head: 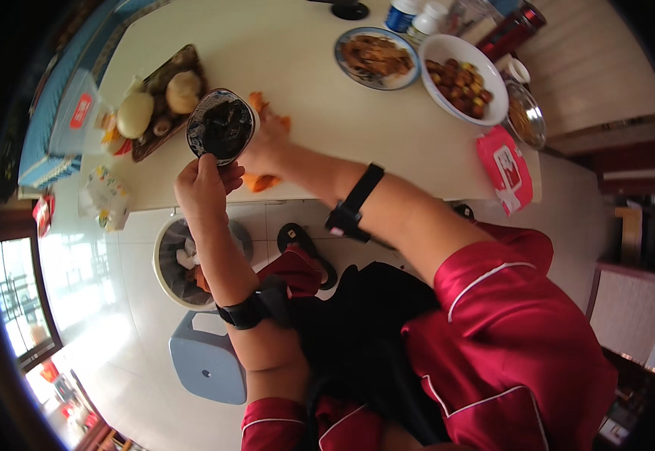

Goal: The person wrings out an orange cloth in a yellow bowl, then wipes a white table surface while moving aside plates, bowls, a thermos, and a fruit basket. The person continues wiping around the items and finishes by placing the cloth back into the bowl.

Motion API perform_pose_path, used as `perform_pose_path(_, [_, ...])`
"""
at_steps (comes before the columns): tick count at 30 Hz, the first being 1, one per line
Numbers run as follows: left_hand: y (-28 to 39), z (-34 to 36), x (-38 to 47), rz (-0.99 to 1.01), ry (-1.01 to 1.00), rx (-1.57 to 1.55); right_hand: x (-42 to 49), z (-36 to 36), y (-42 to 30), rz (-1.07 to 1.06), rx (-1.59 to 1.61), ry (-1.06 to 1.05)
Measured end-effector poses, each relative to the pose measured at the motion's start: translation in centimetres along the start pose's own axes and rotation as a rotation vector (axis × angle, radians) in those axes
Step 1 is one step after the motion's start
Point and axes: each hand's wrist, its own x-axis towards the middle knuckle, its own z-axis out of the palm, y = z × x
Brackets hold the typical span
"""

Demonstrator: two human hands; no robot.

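Observation:
My left hand [206, 183] grips the near rim of a patterned bowl [223, 127] that holds dark food, raised over the table's near left part. Just right of the bowl, my right hand [268, 141] is blurred and partly hidden behind it. An orange cloth [262, 181] shows above and below the right hand; whether the fingers hold it, I cannot tell. Left of the bowl lies a brown tray [195, 65] with pale round vegetables.
Farther right stand a plate of brown food [378, 59], a white bowl of reddish-brown nuts or fruit [499, 70], a metal bowl [536, 118] and a pink wipes pack [505, 169]. Below the table's edge are a waste bin [161, 270] and a grey-blue plastic stool [206, 358].

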Motion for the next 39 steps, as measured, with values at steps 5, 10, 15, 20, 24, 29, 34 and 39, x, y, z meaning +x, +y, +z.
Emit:
perform_pose_path(5, [-0.6, 5.2, -0.2, -0.022, -0.196, 0.056, -4.1, 0.0, 1.2, 0.194, 0.648, -0.113])
perform_pose_path(10, [-1.6, 11.0, -1.1, 0.01, -0.372, 0.287, -11.9, -5.2, 3.6, 0.171, 0.121, 0.146])
perform_pose_path(15, [-4.0, 16.0, -1.3, 0.061, -0.541, 0.585, -17.6, -8.3, 5.8, 0.036, -0.047, 0.302])
perform_pose_path(20, [-6.7, 19.8, -1.2, 0.283, -0.626, 0.871, -19.0, -7.5, 7.3, -0.056, -0.093, 0.322])
perform_pose_path(24, [-6.4, 20.5, -1.6, 0.404, -0.64, 1.038, -18.6, -6.6, 7.8, -0.171, -0.055, 0.425])
perform_pose_path(29, [-4.4, 21.5, -2.5, 0.015, -0.591, 0.58, -18.8, -6.2, 8.2, -0.143, -0.099, 0.258])
perform_pose_path(34, [-3.1, 22.4, -3.3, -0.118, -0.644, 0.466, -18.0, -6.5, 7.9, -0.093, -0.202, -0.036])
perform_pose_path(39, [-4.2, 21.2, -1.9, -0.189, -0.717, 0.417, -17.8, -7.6, 6.8, -0.055, 0.082, 0.1])
